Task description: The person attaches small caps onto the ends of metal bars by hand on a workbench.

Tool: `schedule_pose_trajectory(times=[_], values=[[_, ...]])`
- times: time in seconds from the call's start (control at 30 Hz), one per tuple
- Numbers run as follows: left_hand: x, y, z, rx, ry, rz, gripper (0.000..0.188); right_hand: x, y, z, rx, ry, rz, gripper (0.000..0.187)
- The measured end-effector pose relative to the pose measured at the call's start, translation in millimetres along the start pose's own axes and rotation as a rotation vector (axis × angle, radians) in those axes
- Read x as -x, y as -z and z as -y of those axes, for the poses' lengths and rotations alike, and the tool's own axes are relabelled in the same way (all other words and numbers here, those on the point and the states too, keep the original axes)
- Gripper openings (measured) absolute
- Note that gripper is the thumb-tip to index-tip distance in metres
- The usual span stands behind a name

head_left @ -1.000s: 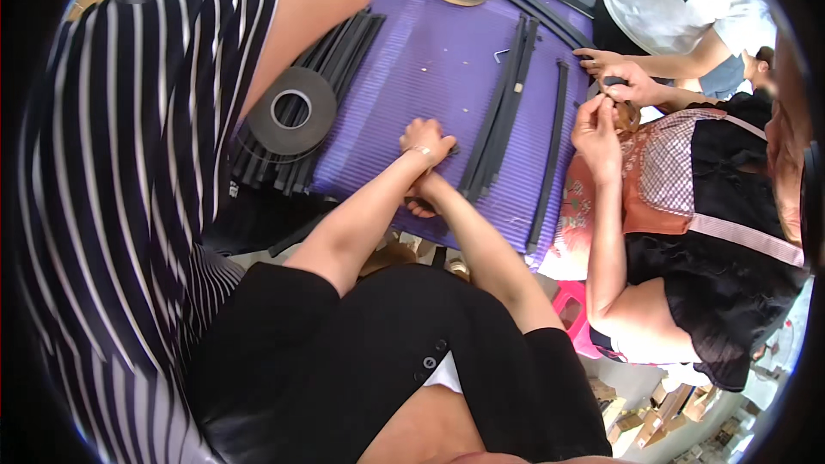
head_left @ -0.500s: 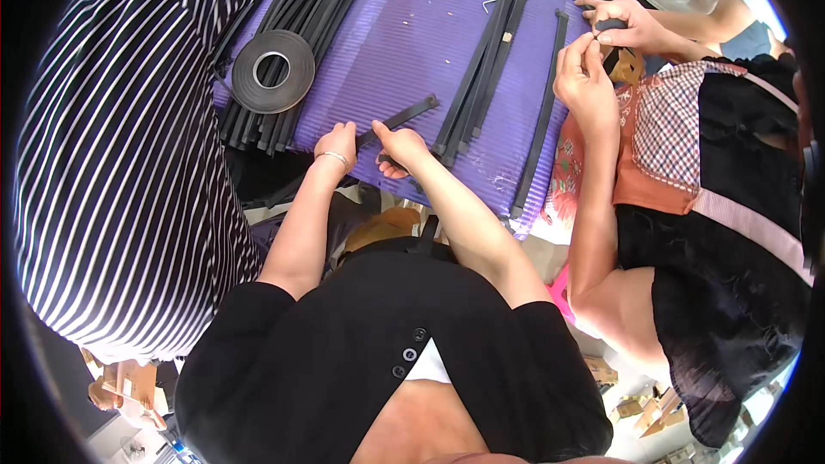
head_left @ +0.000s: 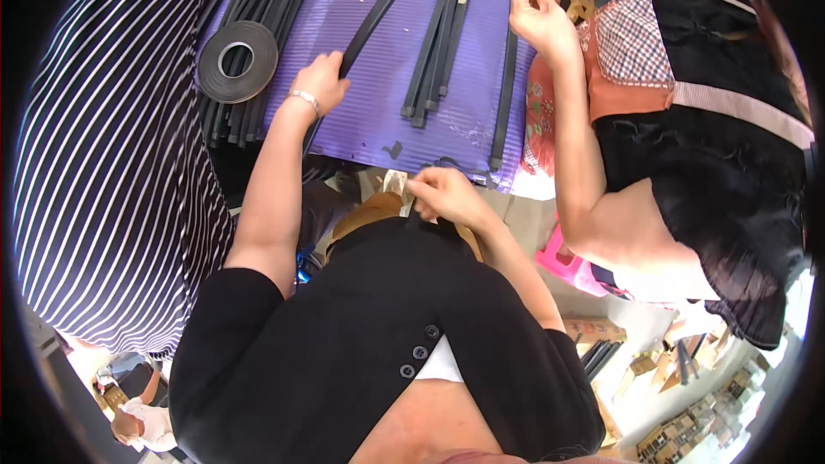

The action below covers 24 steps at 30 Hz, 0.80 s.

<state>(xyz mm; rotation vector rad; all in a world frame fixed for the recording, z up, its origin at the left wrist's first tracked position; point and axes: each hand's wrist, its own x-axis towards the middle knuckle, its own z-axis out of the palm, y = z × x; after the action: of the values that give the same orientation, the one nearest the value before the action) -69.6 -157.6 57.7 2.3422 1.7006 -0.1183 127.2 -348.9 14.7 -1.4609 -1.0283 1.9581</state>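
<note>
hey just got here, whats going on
The person's left hand holds a black strip at the purple table. Their right hand is lower, by the table's near edge; whether it holds anything is unclear. A roll of tape lies on a pile of strips to the left. On the right, a co-worker's hands are close together; what they hold is unclear.

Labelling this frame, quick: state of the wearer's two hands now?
Left hand: closed around a black strip.
Right hand: curled; whether it holds anything can't be told.
</note>
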Motion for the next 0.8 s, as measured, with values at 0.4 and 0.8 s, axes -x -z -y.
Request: schedule_pose_trajectory(times=[0.4, 0.8], values=[[-124.2, -20.3, -36.9, 0.045, 0.139, 0.235, 0.039, 123.1, 12.7, -27.2, -0.307, 0.176, -0.339, 0.018], [-91.6, -63.0, -36.1, 0.074, -0.016, -0.269, 0.038, 140.2, -12.0, -19.5, -0.067, 0.408, -0.638, 0.030]])
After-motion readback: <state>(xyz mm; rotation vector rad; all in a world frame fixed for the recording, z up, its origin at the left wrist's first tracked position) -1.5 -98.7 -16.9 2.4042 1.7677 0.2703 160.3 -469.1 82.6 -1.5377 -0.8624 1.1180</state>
